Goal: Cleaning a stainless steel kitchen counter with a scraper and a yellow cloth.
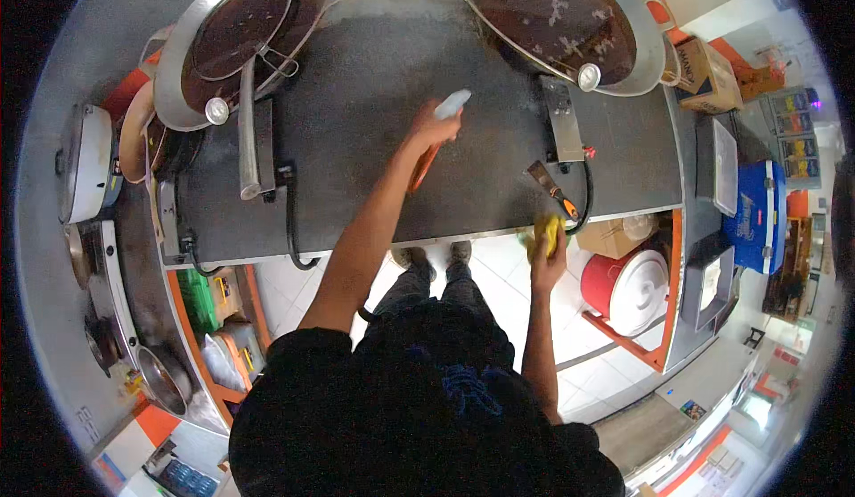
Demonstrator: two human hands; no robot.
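Observation:
My left hand [433, 124] is closed around a spray bottle [454, 103] with a pale trigger head and a reddish-orange body, held above the dark countertop [374, 89]. At the counter's front edge, my right hand [549, 271] grips a yellow sponge or cloth [552, 236], blurred, with some green beside it. Just beyond that hand lies a scraper [553, 188] with a metal blade and a black-and-orange handle. It rests on the countertop, left of a black hose [589, 193].
Two large metal pans of dark liquid, one left [179, 89] and one right [651, 49], stand at the back. A long-handled strainer [248, 129] rests in the left pan. Below the counter at right is a red bucket [601, 283] with a white lid. A blue cooler [751, 216] stands far right.

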